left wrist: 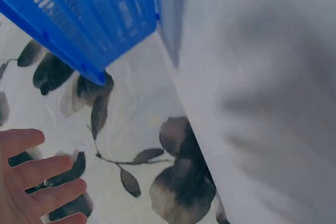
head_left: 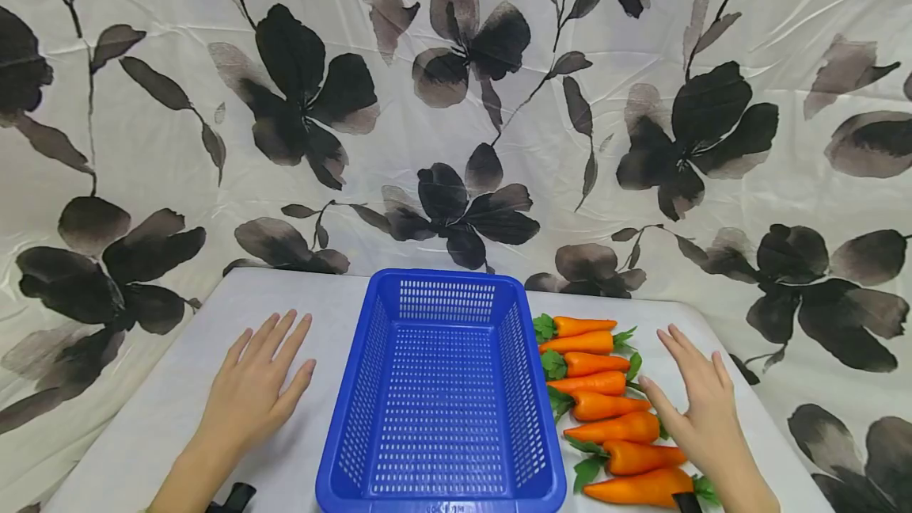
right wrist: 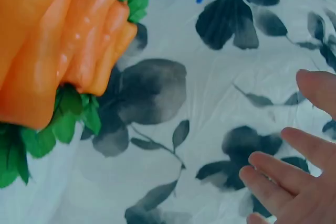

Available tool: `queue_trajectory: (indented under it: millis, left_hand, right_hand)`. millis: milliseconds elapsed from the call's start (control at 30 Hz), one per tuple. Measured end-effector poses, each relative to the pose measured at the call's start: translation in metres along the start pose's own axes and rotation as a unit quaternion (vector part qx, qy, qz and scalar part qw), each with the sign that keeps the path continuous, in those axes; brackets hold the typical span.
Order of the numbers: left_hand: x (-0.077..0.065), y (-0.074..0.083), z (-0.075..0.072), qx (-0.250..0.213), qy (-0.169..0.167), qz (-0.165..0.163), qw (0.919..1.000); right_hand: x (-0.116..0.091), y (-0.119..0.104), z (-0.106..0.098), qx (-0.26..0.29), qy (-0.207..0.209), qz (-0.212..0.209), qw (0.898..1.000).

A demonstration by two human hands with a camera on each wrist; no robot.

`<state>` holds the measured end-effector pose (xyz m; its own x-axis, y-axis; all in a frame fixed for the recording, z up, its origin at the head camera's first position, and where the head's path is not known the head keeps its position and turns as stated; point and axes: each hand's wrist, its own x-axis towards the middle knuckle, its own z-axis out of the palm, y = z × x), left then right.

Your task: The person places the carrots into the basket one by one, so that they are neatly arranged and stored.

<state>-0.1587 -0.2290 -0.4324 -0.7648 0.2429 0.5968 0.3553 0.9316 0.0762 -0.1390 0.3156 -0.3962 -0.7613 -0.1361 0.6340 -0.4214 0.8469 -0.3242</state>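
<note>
A blue perforated plastic basket (head_left: pixel 331 418) stands in the middle of the table with nothing inside. To its right lies a column of several orange carrots (head_left: pixel 606 408) with green leafy tops, their ends pointing alternately left and right. My left hand (head_left: pixel 258 386) hovers left of the basket, fingers straight and spread, holding nothing. On the other side, my right hand (head_left: pixel 701 410) is over the right edge of the carrot column, fingers extended and thumb apart, also holding nothing. The right wrist view has the carrots (right wrist: pixel 79 35) close up, away from the fingers.
The white table (head_left: pixel 285 299) has its far edge against a white curtain (head_left: pixel 570 141) printed with dark flowers. A black strap piece (head_left: pixel 235 497) shows at my left wrist, and another black piece (head_left: pixel 687 502) overlaps the nearest carrot.
</note>
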Motion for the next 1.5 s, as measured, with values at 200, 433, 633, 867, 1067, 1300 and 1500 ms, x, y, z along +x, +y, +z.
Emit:
queue_trajectory:
  millis: [200, 433, 633, 867, 1067, 1300, 1500]
  left_hand:
    - [-0.003, 0.016, 0.004, -0.031, -0.011, 0.001, 0.9995]
    - [-0.008, 0.031, 0.011, -0.091, -0.040, 0.000, 0.9951]
    - [-0.010, 0.038, 0.018, -0.165, -0.070, -0.005, 0.9839]
    - [-0.013, 0.037, 0.026, -0.237, -0.101, -0.010, 0.9662]
    - [-0.015, 0.036, 0.036, -0.290, -0.087, 0.026, 0.9527]
    - [-0.015, 0.033, 0.042, -0.313, -0.056, 0.049, 0.9469]
    - [-0.016, 0.031, 0.052, -0.355, -0.016, 0.088, 0.9307]
  right_hand:
    - [-0.010, 0.009, -0.015, 0.035, 0.028, 0.027, 0.999]
    - [-0.033, 0.026, -0.031, 0.011, -0.033, 0.090, 0.995]
    - [-0.051, 0.042, -0.033, 0.038, -0.110, 0.155, 0.981]
    - [-0.070, 0.058, -0.029, 0.086, -0.180, 0.229, 0.953]
    - [-0.081, 0.067, -0.020, 0.131, -0.227, 0.272, 0.926]
    - [-0.083, 0.080, -0.015, 0.205, -0.313, 0.196, 0.906]
    - [-0.085, 0.092, -0.012, 0.282, -0.373, 0.154, 0.870]
